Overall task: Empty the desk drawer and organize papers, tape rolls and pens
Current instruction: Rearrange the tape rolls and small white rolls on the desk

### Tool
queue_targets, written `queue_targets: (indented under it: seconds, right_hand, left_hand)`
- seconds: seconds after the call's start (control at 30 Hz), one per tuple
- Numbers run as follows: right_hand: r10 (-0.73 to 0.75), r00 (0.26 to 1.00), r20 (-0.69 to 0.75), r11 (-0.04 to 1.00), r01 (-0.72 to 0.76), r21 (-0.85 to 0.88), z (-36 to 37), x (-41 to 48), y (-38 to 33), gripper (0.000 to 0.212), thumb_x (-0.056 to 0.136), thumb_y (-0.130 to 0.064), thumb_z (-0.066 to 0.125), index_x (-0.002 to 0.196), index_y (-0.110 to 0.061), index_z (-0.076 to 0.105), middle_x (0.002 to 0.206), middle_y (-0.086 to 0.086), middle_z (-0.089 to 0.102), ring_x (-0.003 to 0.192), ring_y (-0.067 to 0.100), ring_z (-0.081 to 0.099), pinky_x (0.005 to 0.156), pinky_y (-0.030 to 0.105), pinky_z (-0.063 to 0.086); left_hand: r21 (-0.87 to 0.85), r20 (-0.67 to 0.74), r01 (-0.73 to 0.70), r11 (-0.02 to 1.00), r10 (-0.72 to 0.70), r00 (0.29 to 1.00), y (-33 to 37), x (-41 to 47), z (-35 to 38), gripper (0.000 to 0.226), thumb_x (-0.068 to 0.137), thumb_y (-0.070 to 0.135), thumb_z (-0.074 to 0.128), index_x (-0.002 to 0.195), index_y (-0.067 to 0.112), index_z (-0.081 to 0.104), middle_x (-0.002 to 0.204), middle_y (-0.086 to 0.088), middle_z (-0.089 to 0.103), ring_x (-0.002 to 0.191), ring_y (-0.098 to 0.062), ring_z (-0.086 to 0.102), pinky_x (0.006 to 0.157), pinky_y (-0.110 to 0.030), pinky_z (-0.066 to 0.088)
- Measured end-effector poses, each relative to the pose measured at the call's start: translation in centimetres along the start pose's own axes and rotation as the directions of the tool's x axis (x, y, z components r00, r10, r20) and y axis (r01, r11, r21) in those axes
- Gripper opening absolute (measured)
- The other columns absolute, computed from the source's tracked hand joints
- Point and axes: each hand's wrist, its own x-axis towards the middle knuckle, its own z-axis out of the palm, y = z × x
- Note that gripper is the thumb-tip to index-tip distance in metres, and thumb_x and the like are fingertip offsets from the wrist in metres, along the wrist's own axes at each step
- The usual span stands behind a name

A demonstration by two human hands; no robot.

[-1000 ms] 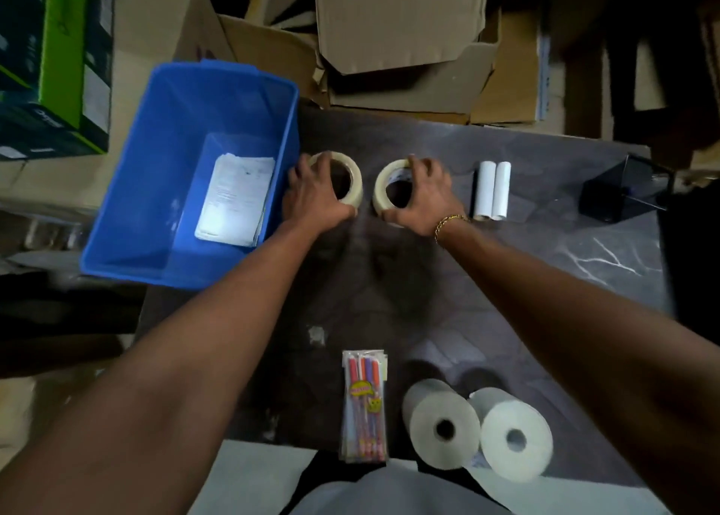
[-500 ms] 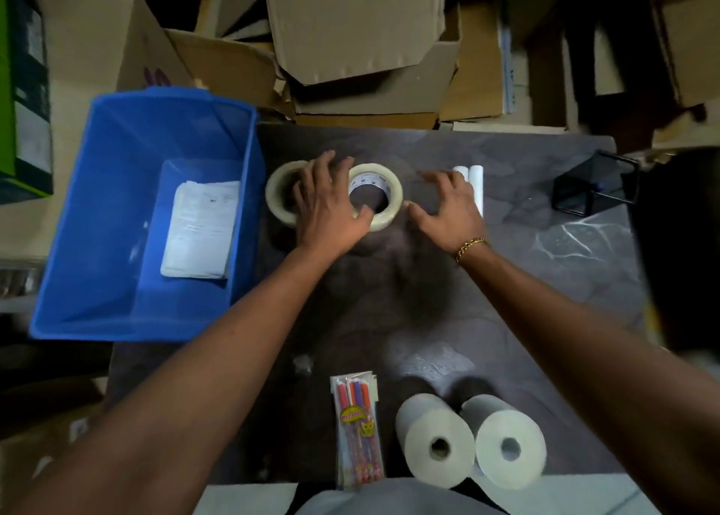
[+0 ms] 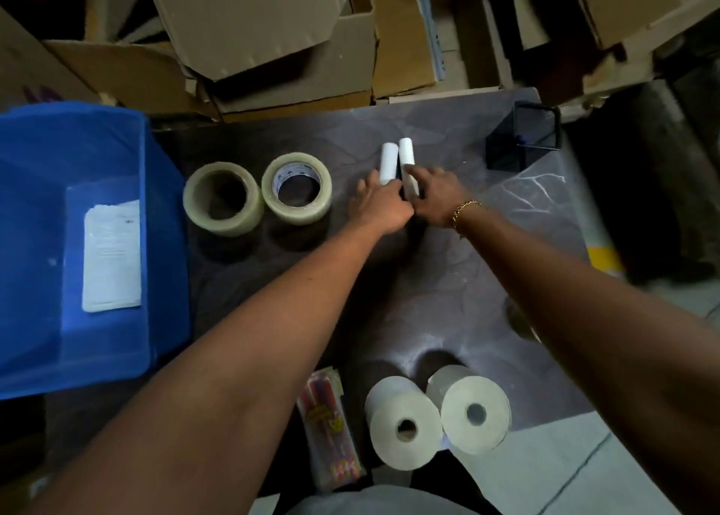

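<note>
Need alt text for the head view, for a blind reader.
A left hand and a right hand each hold one of two small white rolls on a dark desk. Two tape rolls sit beside a blue bin holding papers.

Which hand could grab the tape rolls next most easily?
Left. The left hand, holding one white roll, is right beside the tape rolls. The right hand, holding the other white roll, is farther off and would cross the left arm.

We seem to be in a storeroom or packing area: cardboard boxes point(image 3: 272, 39) pile up behind our dark table point(image 3: 448, 280), which carries packing tape rolls point(image 3: 222, 199) and paper rolls point(image 3: 405, 429), a blue plastic bin point(image 3: 46, 156) alongside
</note>
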Motion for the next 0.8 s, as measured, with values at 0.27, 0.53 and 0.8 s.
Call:
queue_targets:
  seconds: [0.27, 0.53, 0.8]
  right_hand:
    - [-0.072, 0.997, -0.017, 0.983, 0.074, 0.167, 0.7, -2.2, 1.2, 0.028, 0.089, -0.019, 0.060, 0.114, -0.021, 0.070, 0.112, 0.012, 0.060, 0.102, 0.026, 0.059, 0.081, 0.018, 0.042]
    - [-0.113, 0.993, -0.043, 0.822, 0.117, 0.557, 1.2, -11.8, 7.3, 0.030, 0.085, 0.003, 0.061, 0.101, -0.019, 0.072, 0.101, 0.000, 0.070, 0.093, 0.015, 0.065, 0.081, 0.028, 0.053]
    - [-0.124, 0.987, -0.105, 0.776, 0.162, 0.609, -0.2, -25.0, 17.9, 0.024, 0.082, -0.003, 0.065, 0.094, -0.021, 0.074, 0.087, -0.002, 0.070, 0.075, 0.007, 0.063, 0.073, 0.027, 0.053]
  left_hand:
    - [-0.219, -0.061, -0.002, 0.976, -0.012, 0.998, -1.4, -3.2, 0.8, 0.042, 0.089, 0.023, 0.053, 0.130, 0.028, 0.058, 0.134, -0.013, 0.043, 0.123, -0.032, 0.050, 0.106, -0.033, 0.039]
    - [-0.387, -0.147, -0.044, 0.921, -0.014, 0.989, 2.8, -11.6, 6.0, 0.035, 0.078, 0.011, 0.066, 0.106, 0.031, 0.069, 0.120, -0.011, 0.057, 0.107, -0.027, 0.060, 0.096, -0.035, 0.049]
    - [-0.549, -0.136, -0.124, 0.827, 0.058, 0.989, 12.2, -19.6, 17.4, 0.032, 0.068, 0.016, 0.065, 0.080, 0.045, 0.067, 0.113, -0.014, 0.056, 0.092, -0.030, 0.069, 0.085, -0.043, 0.057]
